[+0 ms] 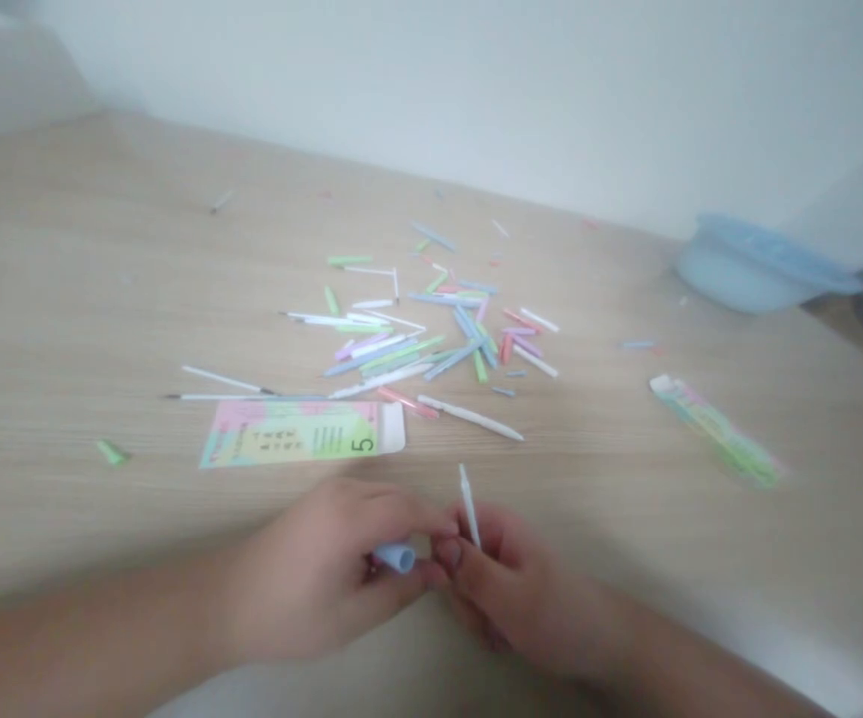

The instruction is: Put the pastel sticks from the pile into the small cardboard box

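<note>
My left hand [326, 568] is closed around a light blue pen barrel [396, 557], whose hollow end faces me. Its thumb and forefinger tips meet the fingertips of my right hand [513, 573]. That right hand grips a thin white pen part [468, 504] that points up and away; its lower end is hidden by the fingers. Just beyond the hands lies a white pen piece [471, 417] with a pointed tip. To the left of it sits a flat pastel carton [288, 434] printed with a 5, its white end flap open.
A loose heap of pen barrels, caps and refills [416, 339] covers the middle of the table [102, 299]. On the right are a second pastel carton [715, 429] and a blue plastic basin [760, 264]. One green cap [111, 452] lies alone at left.
</note>
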{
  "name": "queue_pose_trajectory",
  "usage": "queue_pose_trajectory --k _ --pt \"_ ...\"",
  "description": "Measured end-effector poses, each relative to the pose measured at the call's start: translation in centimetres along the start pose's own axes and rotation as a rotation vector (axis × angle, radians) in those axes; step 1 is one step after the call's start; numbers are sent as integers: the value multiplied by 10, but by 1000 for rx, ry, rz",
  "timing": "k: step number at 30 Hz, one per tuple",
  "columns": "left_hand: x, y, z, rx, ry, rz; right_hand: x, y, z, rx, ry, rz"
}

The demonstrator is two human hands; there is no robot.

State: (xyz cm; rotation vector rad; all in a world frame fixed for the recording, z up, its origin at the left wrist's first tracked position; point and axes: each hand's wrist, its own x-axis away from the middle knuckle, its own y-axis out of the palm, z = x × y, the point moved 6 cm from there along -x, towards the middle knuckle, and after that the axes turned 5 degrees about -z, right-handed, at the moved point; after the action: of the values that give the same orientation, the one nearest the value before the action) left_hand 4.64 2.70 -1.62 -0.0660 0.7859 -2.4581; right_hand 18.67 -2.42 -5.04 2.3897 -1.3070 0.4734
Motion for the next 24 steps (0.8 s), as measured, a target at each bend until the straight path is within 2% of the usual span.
queue_pose_trajectory --k 4,8,14,17,20,24 --pt "1 0 -6 -21 -106 41 -1 -5 7 25 -75 111" --pt "1 1 -6 -25 -107 52 -4 -6 13 22 -63 154" --pt "0 -2 -11 50 -213 105 -1 -6 15 -20 -59 95" --pt "0 -11 -15 104 -304 210 10 -18 6 135 -113 193" --pt "1 -19 -19 119 -382 312 20 -33 -9 417 -98 316" --pt "0 -23 -21 108 -382 328 22 -41 -26 710 -73 305"
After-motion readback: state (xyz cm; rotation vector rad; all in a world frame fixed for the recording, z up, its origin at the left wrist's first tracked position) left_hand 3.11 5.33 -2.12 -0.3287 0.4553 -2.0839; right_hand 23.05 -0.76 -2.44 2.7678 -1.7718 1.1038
